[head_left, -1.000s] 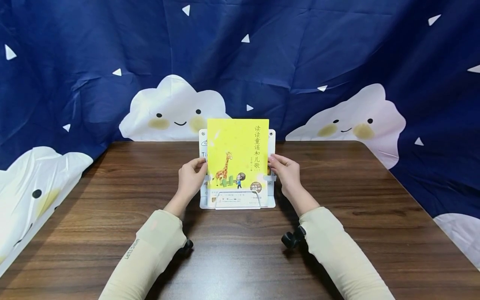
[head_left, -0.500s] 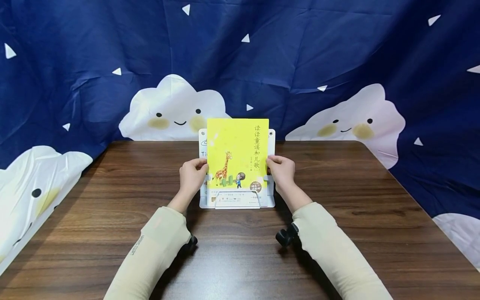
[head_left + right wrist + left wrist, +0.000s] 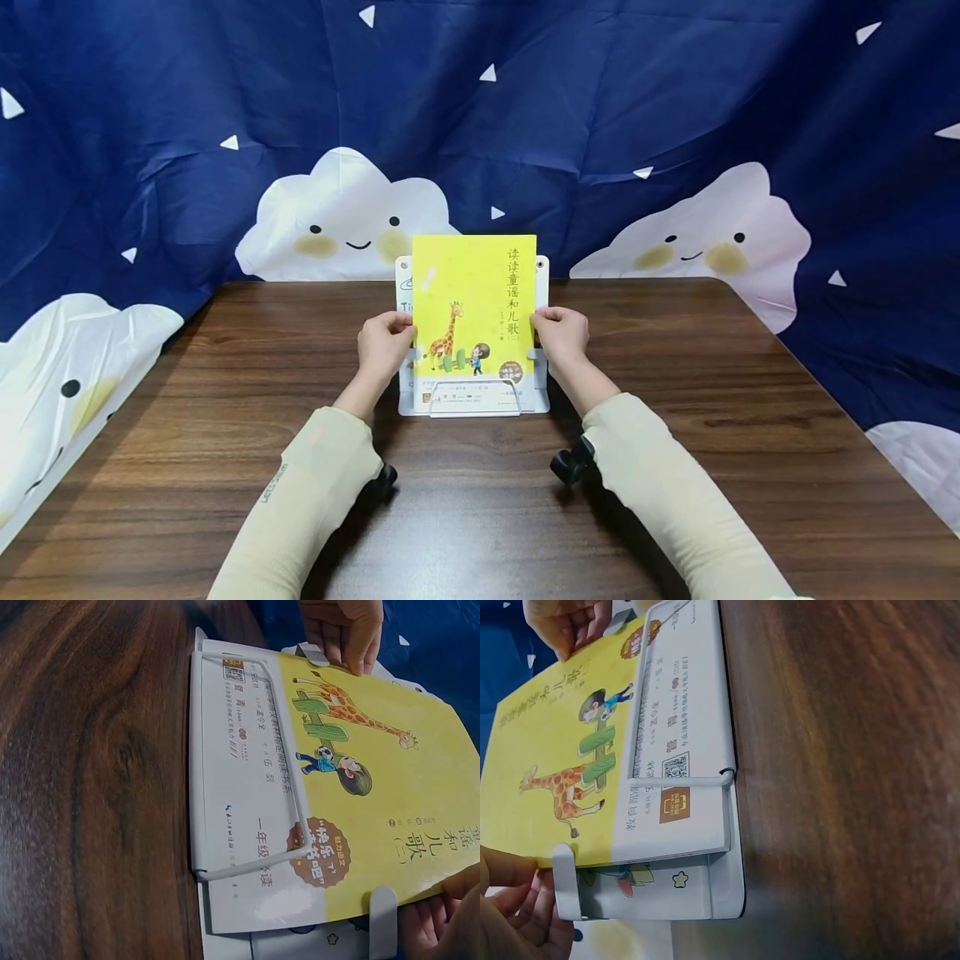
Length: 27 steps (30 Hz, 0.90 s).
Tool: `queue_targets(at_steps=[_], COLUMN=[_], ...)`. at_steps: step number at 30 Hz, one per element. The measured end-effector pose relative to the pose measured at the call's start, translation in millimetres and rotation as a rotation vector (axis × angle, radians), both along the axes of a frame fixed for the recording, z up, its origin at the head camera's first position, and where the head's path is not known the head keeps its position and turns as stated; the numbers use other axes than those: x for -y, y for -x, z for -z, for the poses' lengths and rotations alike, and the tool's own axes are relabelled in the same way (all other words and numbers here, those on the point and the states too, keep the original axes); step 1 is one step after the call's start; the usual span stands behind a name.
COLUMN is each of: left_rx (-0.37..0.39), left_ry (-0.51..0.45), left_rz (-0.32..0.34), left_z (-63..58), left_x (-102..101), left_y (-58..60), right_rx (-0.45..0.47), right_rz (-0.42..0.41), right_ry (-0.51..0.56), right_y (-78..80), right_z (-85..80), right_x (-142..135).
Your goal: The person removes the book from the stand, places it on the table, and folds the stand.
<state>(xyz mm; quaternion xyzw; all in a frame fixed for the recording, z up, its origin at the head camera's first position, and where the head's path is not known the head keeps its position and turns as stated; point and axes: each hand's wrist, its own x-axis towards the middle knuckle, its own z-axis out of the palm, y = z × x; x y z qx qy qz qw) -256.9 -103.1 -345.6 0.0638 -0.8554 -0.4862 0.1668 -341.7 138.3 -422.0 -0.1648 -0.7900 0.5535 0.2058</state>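
Observation:
A yellow children's book [image 3: 474, 283] with a giraffe and a child on its cover stands upright, leaning back on a white book stand [image 3: 406, 400]. My left hand [image 3: 384, 346] pinches its left edge, thumb on the cover, just above a side clip [image 3: 566, 881]. Opposite, my right hand [image 3: 564, 337] pinches the right edge near the other clip [image 3: 382, 922]. A wire page holder [image 3: 300, 802] crosses the lower white band of the cover. The fingers behind the book are partly hidden.
The stand rests on a brown wood-grain table [image 3: 480, 517], toward its far edge. Behind hangs a dark blue cloth [image 3: 525, 108] with white clouds and triangles. Black wrist cameras [image 3: 572, 463] hang under both sleeved forearms.
My right hand has moved left, from beside the stand's edge onto the book's right edge. The left hand has shifted slightly inward. The book stays in nearly the same place.

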Motion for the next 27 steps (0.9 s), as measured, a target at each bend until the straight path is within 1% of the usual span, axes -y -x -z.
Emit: queue_targets(at_steps=[2,6,7,9,12,14,16,17,21,22,24,27], left_rx=[0.005,0.020,0.023,0.029,0.035,0.040,0.043,0.043,0.031,0.028,0.027,0.026], left_ry=[0.000,-0.015,-0.022,-0.040,-0.070,-0.089,-0.103,-0.105,-0.121,-0.127,-0.136,-0.152], left_rz=[-0.005,-0.011,-0.013,-0.014,-0.014,-0.012,-0.010,-0.009,-0.001,-0.001,0.002,0.005], left_z=[0.0,-0.4,-0.6,-1.5,-2.6,-3.7,-4.9,-5.4,-8.2,-8.9,-10.5,-12.9], left_x=[0,1,1,2,3,3,3,4,3,3,3,3], left_y=[0.0,0.2,0.5,1.3,2.5,3.0,3.2,3.3,3.5,3.5,3.4,4.0], right_rx=[0.021,0.077,0.083,0.084,0.057,0.032,0.033,0.034,0.076,0.080,0.085,0.074], right_rz=[-0.018,-0.059,-0.066,-0.064,-0.057,-0.060,-0.063,-0.065,-0.083,-0.092,-0.105,-0.113], right_ry=[0.027,0.104,0.110,0.104,0.036,0.006,0.004,0.022,0.065,0.062,0.046,0.036], right_y=[-10.4,-39.6,-44.6,-46.7,-31.5,-19.7,-18.4,-23.2,-53.6,-59.3,-67.3,-67.2], right_z=[-12.9,-50.1,-57.3,-62.6,-50.1,-38.0,-39.8,-45.8,-85.7,-92.8,-103.8,-108.3], right_x=[4,14,16,17,14,10,10,12,22,23,25,24])
